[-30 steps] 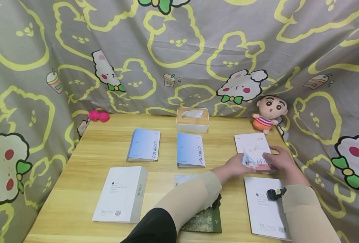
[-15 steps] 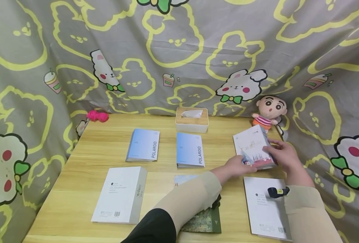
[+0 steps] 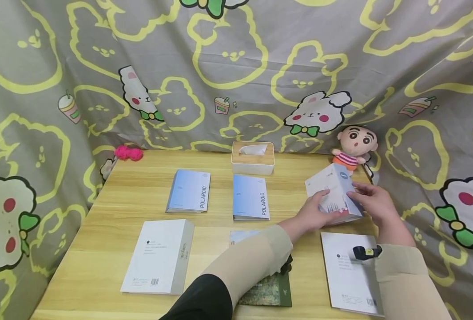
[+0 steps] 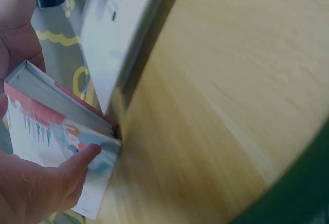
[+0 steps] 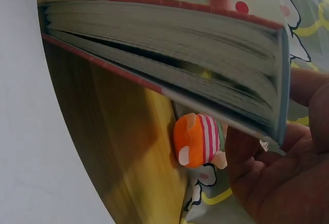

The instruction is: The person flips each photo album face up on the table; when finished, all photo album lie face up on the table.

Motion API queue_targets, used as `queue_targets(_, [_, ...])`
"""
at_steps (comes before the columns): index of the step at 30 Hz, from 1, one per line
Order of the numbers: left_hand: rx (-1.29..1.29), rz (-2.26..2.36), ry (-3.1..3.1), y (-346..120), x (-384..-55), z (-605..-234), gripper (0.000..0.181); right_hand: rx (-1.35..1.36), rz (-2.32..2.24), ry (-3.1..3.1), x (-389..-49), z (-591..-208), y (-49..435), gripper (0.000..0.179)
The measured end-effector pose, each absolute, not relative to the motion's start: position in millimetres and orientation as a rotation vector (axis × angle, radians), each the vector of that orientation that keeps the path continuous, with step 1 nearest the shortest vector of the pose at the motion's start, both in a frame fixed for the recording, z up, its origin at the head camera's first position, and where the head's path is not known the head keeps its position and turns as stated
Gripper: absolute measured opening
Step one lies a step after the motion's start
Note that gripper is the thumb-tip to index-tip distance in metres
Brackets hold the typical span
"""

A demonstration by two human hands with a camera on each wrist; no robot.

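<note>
Fingers [image 3: 321,194] of the left hand [image 3: 310,214] lie fairly straight and spread against the front cover of a thick illustrated book [image 3: 335,189], while the right hand [image 3: 374,204] grips its spine side, digits bent beneath the back cover. The book tilts, its right side raised, at the far right of the desk [image 3: 288,195]; its pages gape slightly. Just beyond sits a doll [image 3: 354,149]; nearer lies a white-covered book [image 3: 348,284]. Two blue albums [image 3: 250,198] and a tissue box [image 3: 253,169] are to the left.
</note>
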State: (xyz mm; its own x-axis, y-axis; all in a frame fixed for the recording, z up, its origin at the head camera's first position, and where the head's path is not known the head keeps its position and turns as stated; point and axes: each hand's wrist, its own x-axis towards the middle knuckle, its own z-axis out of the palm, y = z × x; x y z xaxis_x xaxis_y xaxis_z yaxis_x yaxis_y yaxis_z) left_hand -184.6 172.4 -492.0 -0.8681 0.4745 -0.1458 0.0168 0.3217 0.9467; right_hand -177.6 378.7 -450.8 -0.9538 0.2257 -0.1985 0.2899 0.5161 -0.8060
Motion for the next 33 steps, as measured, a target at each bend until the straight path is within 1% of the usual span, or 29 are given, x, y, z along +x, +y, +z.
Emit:
queue_targets(5, [0.528,1.607,2.207,174,-183,-488,0.069,0.414,-1.483,2.692,-177,-453,377,0.06])
queue_targets(15, [0.617,1.524,2.332,175,-183,-482,0.085,0.283,-1.579,2.664,-176,-453,373,0.057])
queue_targets(18, [0.613,1.555,2.326,174,-184,-481,0.081,0.246,-1.593,2.664,-176,-452,372,0.058])
queue_targets(23, [0.586,1.603,2.325,172,-186,-478,0.066,0.189,-1.557,2.689,-175,-451,372,0.057])
queue_targets(26, [0.543,1.603,2.321,172,-187,-476,0.064,0.16,-1.534,2.688,-174,-451,372,0.058])
queue_targets(29, [0.514,1.601,2.311,172,-188,-475,0.066,0.133,-1.52,2.679,-173,-451,372,0.06])
queue_targets(33, [0.5,1.623,2.289,170,-188,-476,0.078,0.086,-1.533,2.661,-173,-454,373,0.06])
